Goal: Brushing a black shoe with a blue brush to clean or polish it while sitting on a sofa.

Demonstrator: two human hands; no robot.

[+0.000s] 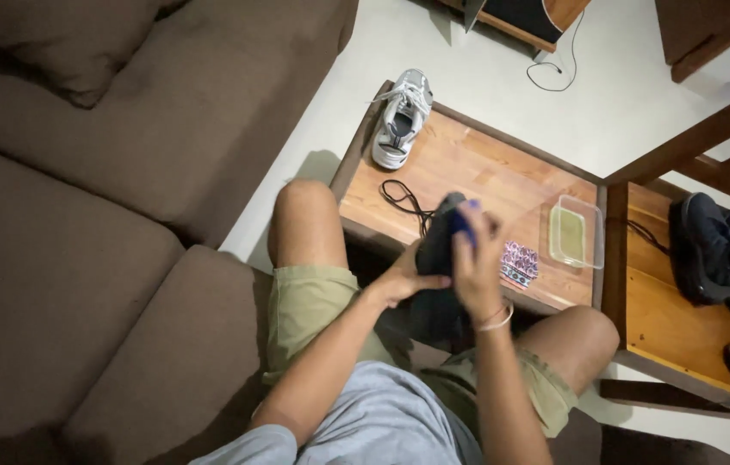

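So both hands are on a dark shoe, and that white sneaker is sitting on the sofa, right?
Not the sofa. The head view shows the white sneaker on the wooden table. Both the left hand and the right hand do hold the dark shoe.

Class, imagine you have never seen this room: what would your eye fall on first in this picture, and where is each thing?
First, the two hands at the centre: the left hand grips a dark shoe from below while the right hand presses something blue against its top. Next, a white sneaker at the far left corner of the wooden table, with a black lace lying loose nearer the person. A clear plastic container sits at the table's right edge.
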